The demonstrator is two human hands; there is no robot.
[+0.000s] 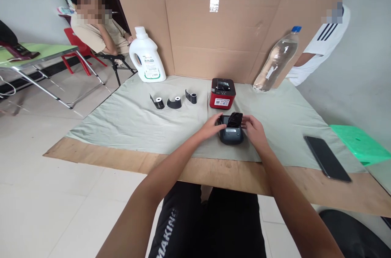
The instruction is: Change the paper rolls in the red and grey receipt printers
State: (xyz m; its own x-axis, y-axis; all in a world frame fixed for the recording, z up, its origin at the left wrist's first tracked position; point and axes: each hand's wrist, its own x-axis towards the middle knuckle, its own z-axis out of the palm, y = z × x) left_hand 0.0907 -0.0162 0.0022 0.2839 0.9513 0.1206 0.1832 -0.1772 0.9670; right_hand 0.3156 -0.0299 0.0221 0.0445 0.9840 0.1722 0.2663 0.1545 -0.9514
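Observation:
A small black portable printer [231, 136] rests on the cloth in front of me, with a glossy black strip [235, 119] sticking up out of its top. My left hand [213, 126] grips the printer's left side, thumb over its upper edge. My right hand [253, 127] is closed against the right side, fingertips beside the black strip; whether they also pinch the strip is hard to make out. Just behind stands a red and black printer [222, 94] with a white label on its front. To the left are paper rolls with black tails [174, 102].
A cardboard sheet [214, 38] walls off the table's back. A white jug [148, 58] and a clear bottle [278, 60] lean there. A phone [327, 158] lies front right, near a green stool [360, 142]. Two people sit beyond the table.

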